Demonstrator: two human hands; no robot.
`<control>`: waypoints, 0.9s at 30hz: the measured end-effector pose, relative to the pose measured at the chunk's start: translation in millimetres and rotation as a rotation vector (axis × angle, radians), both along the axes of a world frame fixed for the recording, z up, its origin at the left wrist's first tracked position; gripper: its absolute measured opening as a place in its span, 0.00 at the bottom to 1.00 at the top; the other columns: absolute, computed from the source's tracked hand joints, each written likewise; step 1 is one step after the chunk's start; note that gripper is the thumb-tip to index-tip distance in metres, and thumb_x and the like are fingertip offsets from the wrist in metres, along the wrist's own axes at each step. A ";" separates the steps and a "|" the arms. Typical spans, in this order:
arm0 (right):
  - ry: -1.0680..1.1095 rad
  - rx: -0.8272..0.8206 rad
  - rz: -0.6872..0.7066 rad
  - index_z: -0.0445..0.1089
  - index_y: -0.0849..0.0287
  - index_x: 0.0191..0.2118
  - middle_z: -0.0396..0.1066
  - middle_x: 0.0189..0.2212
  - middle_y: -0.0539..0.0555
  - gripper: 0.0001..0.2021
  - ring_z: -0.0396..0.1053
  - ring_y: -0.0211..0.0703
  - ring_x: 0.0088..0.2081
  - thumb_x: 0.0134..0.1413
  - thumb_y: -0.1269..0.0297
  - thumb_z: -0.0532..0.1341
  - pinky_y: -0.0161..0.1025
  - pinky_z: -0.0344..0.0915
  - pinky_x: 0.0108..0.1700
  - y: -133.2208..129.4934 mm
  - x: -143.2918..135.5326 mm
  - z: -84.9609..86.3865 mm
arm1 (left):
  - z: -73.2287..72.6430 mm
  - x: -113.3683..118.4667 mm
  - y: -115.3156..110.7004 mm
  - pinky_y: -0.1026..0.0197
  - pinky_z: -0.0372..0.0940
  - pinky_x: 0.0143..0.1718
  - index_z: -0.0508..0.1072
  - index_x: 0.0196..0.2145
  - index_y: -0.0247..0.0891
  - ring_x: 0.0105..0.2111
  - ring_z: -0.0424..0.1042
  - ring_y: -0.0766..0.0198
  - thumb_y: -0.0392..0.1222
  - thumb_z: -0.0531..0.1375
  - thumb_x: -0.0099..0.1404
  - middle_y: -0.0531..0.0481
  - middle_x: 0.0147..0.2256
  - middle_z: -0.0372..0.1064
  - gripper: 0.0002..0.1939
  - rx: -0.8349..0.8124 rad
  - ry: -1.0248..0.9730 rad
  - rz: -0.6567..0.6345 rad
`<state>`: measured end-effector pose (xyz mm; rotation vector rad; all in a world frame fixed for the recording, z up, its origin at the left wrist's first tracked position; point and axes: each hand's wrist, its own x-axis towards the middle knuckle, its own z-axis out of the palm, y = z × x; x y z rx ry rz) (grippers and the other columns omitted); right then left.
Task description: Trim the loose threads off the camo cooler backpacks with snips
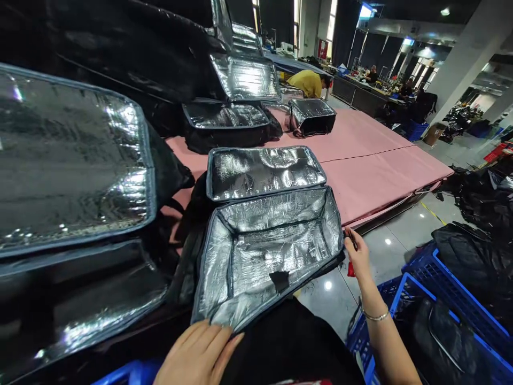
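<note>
An insulated cooler bag (276, 251) with a silver foil lining lies open in front of me, its foil-lined lid (266, 171) folded back onto the pink table. My left hand (202, 347) is closed over the bag's near left corner, fingers on the rim. At the bag's right corner is my right hand (357, 252), with fingers closed around something dark beside the bag's edge; a small red piece shows just below it. I cannot make out what that is. A small black patch (279, 280) shows on the near inner wall of the bag.
More foil-lined bags (72, 160) crowd the left, and others (312, 115) sit farther back on the pink table (377, 166). Blue crates (452, 289) with black bags stand on the floor at right. A person in yellow (306, 81) bends over beyond the table.
</note>
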<state>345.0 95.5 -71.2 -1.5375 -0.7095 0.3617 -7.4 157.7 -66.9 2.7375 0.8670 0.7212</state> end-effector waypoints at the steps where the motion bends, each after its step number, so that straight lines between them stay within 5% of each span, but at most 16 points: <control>1: -0.068 -0.038 0.037 0.70 0.61 0.45 0.72 0.42 0.56 0.20 0.68 0.45 0.40 0.45 0.57 0.62 0.39 0.65 0.40 5.5 -2.9 8.5 | 0.6 0.4 0.1 0.56 0.61 0.36 0.70 0.21 0.43 0.23 0.66 0.61 0.51 0.55 0.59 0.52 0.21 0.67 0.13 -0.027 0.017 0.011; 5: -0.163 -0.114 0.139 0.72 0.62 0.42 0.73 0.38 0.54 0.16 0.68 0.47 0.42 0.46 0.66 0.57 0.44 0.63 0.47 6.0 -19.9 18.2 | 11.7 4.6 7.5 0.57 0.60 0.31 0.70 0.21 0.43 0.24 0.67 0.57 0.55 0.53 0.58 0.49 0.20 0.68 0.17 -0.209 0.079 0.153; 9: -0.122 -0.095 0.166 0.71 0.57 0.45 0.71 0.43 0.53 0.18 0.66 0.48 0.47 0.45 0.68 0.56 0.46 0.60 0.52 -26.9 -39.7 -6.1 | 17.4 32.9 21.7 0.60 0.59 0.31 0.73 0.28 0.43 0.29 0.71 0.56 0.55 0.49 0.59 0.48 0.28 0.73 0.18 -0.624 0.034 0.254; 13: -0.032 -0.129 0.066 0.70 0.58 0.47 0.69 0.47 0.56 0.19 0.64 0.52 0.51 0.45 0.66 0.59 0.50 0.58 0.55 -66.1 -49.9 -45.2 | -12.6 78.0 25.1 0.62 0.56 0.24 0.66 0.13 0.41 0.19 0.65 0.60 0.57 0.61 0.47 0.54 0.14 0.63 0.18 -1.125 -0.130 0.209; 16: 0.020 -0.185 0.005 0.69 0.59 0.47 0.69 0.47 0.56 0.19 0.64 0.52 0.50 0.47 0.63 0.60 0.49 0.59 0.54 -86.0 -50.4 -60.4 | -42.5 100.4 12.4 0.61 0.60 0.26 0.69 0.17 0.38 0.22 0.67 0.59 0.57 0.64 0.40 0.52 0.17 0.66 0.18 -1.264 -0.301 0.219; 19: -0.073 -0.247 -0.139 0.69 0.59 0.46 0.69 0.45 0.56 0.17 0.64 0.51 0.48 0.49 0.60 0.61 0.45 0.60 0.50 -93.7 -51.5 -50.3 | -57.6 105.1 -3.4 0.59 0.63 0.29 0.73 0.26 0.36 0.27 0.70 0.58 0.59 0.62 0.42 0.48 0.25 0.71 0.22 -1.340 -0.421 0.211; 22: -0.231 -0.241 -0.253 0.66 0.59 0.45 0.68 0.42 0.56 0.16 0.65 0.48 0.44 0.52 0.58 0.59 0.42 0.62 0.45 -86.3 -60.0 -22.0 | -58.7 100.7 -10.6 0.59 0.63 0.25 0.73 0.29 0.35 0.23 0.68 0.60 0.59 0.62 0.44 0.49 0.22 0.70 0.23 -1.418 -0.490 0.220; 27: -0.339 -0.326 0.276 0.64 0.56 0.49 0.70 0.39 0.54 0.14 0.67 0.44 0.40 0.59 0.61 0.52 0.38 0.62 0.42 -42.4 -92.1 11.5 | -60.2 96.6 -7.2 0.66 0.55 0.19 0.72 0.26 0.34 0.18 0.61 0.68 0.56 0.65 0.43 0.53 0.18 0.64 0.22 -1.497 -0.557 0.237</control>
